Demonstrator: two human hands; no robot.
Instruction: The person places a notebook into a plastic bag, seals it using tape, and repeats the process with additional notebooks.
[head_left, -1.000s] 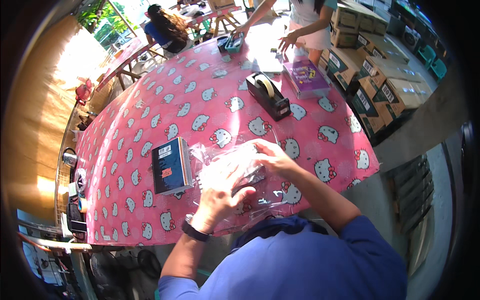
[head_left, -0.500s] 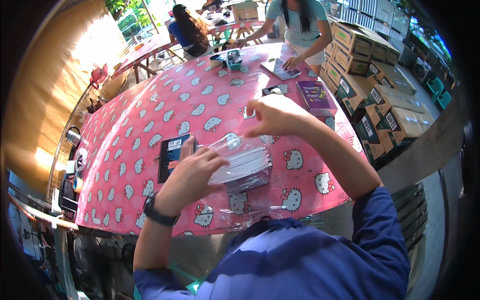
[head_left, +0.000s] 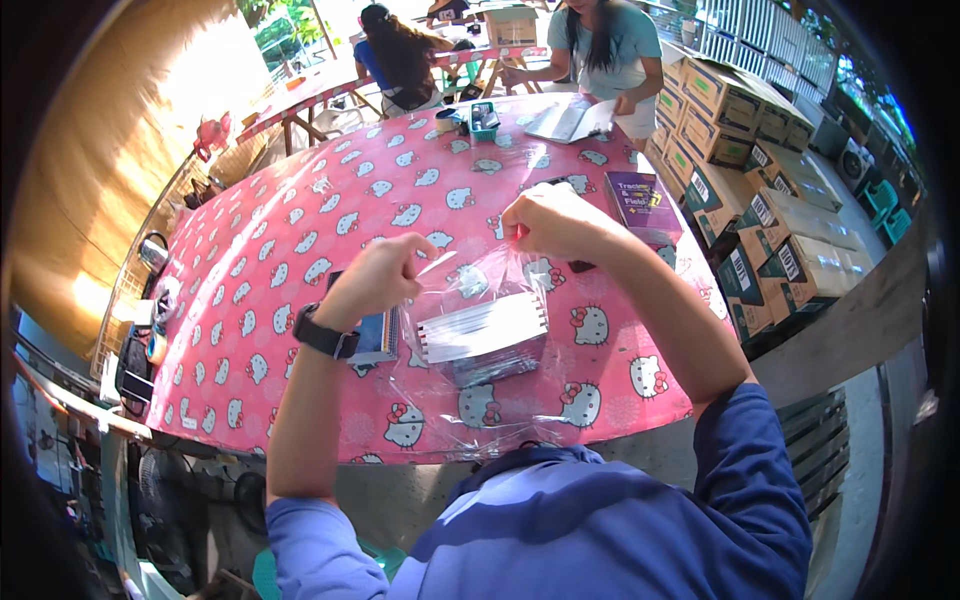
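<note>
A stack (head_left: 485,330) with white strip-like edges and a dark lower part lies on the table in front of me, inside loose clear plastic film (head_left: 475,275). My left hand (head_left: 385,275) is closed in a pinch at the film's far left edge, with a thin pale strip at its fingertips. My right hand (head_left: 555,220) pinches the film's far right edge, and the film stretches up between both hands. Partly hidden under my left wrist lies a dark blue book (head_left: 375,337). A small dark object behind my right hand is mostly covered.
A purple book (head_left: 640,205) lies at the right edge of the pink patterned table (head_left: 300,340). Farther off are a teal basket (head_left: 484,121) and a tape roll (head_left: 447,121). Across the table a person holds an open book (head_left: 570,122). Cardboard boxes (head_left: 760,210) are piled at right.
My left hand has risen away from the stack to the film's far edge. My right hand has moved slightly right. The film is pulled up, and the person opposite has opened the book.
</note>
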